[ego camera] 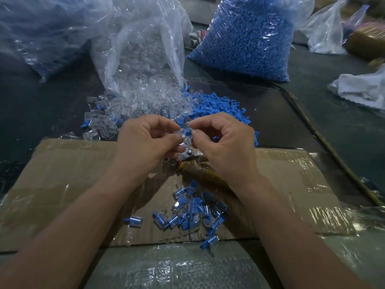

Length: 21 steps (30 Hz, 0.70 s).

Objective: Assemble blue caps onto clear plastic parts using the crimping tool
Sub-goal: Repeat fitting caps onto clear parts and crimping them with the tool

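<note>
**Clear part** (pixel 183 133): pinched between thumb and forefinger of the left hand (pixel 145 140). It is held in the air over the far edge of the cardboard sheet (pixel 62 184), just above the tool.

**Blue cap** (pixel 188 133): clamped in the fingertips of the right hand (pixel 225 142) and set against the right end of the clear part. How far it is seated cannot be told.

**Crimping tool** (pixel 188 153): the metal head is seen directly below both hands. The wrapped handle is angled toward the right wrist and laid on the cardboard. Whether any finger touches it cannot be told.

**Finished pieces** (pixel 193 209): a loose heap of clear bodies with blue inserts, scattered on the cardboard between the forearms.

**Loose clear parts** (pixel 125 113): spilled onto the dark table (pixel 312 122) from the mouth of an open plastic bag (pixel 141 49), beyond the left hand.

**Loose blue caps** (pixel 220 107): piled just beside the clear ones, beyond the right hand.

**Bag of blue caps** (pixel 245 36): stood upright farther back, filled.

**White cloth** (pixel 364 88): crumpled at the far right, well apart.
</note>
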Motion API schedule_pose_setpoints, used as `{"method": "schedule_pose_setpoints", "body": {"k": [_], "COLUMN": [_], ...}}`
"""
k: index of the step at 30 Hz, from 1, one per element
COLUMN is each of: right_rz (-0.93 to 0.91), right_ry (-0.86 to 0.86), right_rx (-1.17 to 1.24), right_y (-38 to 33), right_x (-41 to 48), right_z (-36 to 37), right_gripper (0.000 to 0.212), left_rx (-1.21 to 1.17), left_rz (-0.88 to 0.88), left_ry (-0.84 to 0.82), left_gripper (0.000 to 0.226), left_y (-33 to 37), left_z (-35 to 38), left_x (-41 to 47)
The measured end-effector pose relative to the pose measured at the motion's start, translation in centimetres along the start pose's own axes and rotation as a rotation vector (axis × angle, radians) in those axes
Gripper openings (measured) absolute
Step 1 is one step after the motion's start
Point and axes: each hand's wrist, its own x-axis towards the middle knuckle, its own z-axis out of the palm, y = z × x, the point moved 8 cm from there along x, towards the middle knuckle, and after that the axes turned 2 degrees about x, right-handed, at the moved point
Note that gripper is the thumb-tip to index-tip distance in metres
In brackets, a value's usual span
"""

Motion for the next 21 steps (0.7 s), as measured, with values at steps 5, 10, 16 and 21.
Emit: {"method": "schedule_pose_setpoints", "body": {"k": [5,10,16,21], "right_rz": [-0.075,-0.054,0.111,0.155], "right_ry": [0.028,-0.009,-0.151,-0.262], "right_rx": [-0.032,-0.009,0.187,0.373], "right_y": [-0.6,-0.4,0.9,1.1], "right_x": [-0.1,0.0,0.1,0.2], "right_z": [0.2,0.4,1.2,1.7], "right_gripper": [0.010,0.010,0.016,0.026], "left_rx": [0.030,0.009,-0.031,-0.144], "left_rz": [0.026,0.054,0.066,0.013], "left_ry": [-0.008,0.012,-0.019,-0.081], "left_gripper": [0.016,0.017,0.011,0.012], "left_y": [0.1,0.2,0.3,-0.1], "left_z": [0.1,0.0,-0.1,0.1], "left_x": [0.0,-0.1,0.1,0.2]}}
